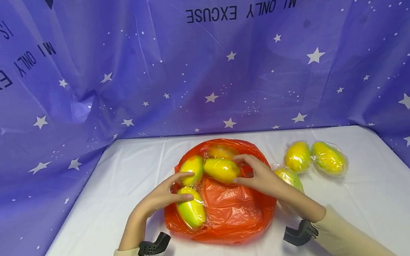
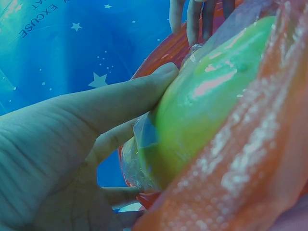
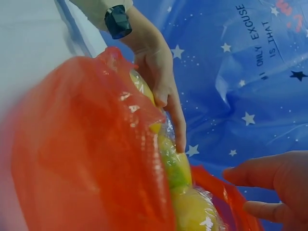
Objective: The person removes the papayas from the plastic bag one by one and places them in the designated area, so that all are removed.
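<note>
In the opened red plastic bag (image 1: 236, 214), the near-left film-wrapped mango (image 1: 192, 212) was touched by the extended thumb of the left hand (image 1: 159, 194), its fingers loosely spread. The right hand (image 1: 263, 176), thumb and fingers parted, was positioned beside the middle film-wrapped mango (image 1: 220, 169); contact could not be told.

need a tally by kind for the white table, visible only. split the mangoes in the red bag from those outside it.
Wrapped mangoes in the red bag: 4
Mangoes outside the bag, to its right (one partly hidden by the forearm): 3
Red bag: 1
Total: 8
</note>
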